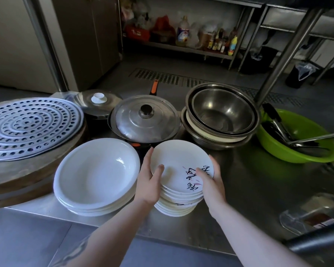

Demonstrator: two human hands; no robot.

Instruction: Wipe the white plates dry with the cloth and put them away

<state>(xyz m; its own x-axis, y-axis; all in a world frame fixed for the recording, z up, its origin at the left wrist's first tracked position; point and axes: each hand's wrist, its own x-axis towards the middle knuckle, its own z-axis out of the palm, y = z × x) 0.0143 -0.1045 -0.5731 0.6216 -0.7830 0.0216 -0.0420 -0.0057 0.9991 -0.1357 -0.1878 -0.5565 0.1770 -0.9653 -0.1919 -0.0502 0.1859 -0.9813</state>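
A stack of several small white plates [178, 204] stands on the steel counter [245, 191]. The top plate [176, 160], white with black and pink writing, is tilted up off the stack. My left hand [149, 182] grips its left rim, thumb on the face. My right hand [212, 184] grips its right rim, thumb over the writing. To the left sits a stack of larger, deeper white plates [96, 176]. No cloth is in view.
Behind the plates are a lidded wok [143, 118], a lidded pot [96, 103] and nested steel bowls [222, 116]. A perforated steamer tray [27, 128] lies on a wooden board at left. A green basin [307, 149] with utensils sits right.
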